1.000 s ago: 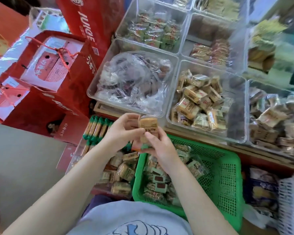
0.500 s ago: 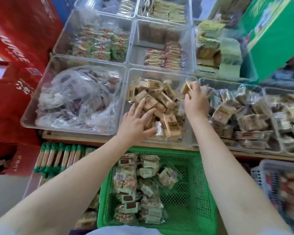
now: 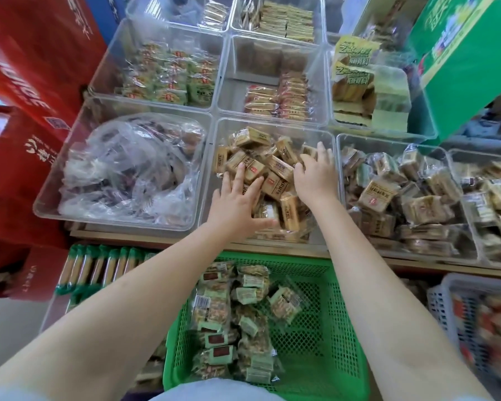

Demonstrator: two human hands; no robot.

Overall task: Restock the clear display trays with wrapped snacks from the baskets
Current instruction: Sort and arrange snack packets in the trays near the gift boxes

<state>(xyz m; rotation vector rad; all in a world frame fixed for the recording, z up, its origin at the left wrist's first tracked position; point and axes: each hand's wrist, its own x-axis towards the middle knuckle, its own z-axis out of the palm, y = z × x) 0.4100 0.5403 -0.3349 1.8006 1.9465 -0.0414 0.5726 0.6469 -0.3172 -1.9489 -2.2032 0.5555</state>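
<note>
— While your left hand (image 3: 237,204) lies flat, fingers straight, on the tan wrapped snacks (image 3: 278,169) in the middle clear tray (image 3: 272,124), what is your right doing?
— Your right hand (image 3: 315,175) presses on the same pile, fingers relaxed, gripping nothing. Below, your green basket (image 3: 324,328) holds green-labelled packets (image 3: 232,322).

Bare forearms (pale blue shirt (image 3: 214,390))

bright, even daylight, shadows faint. glare washes the clear trays (image 3: 275,82) beyond the hands. wide-angle bending bows the edges; the white basket (image 3: 475,322) right of the right forearm is smeared with blur.
</note>
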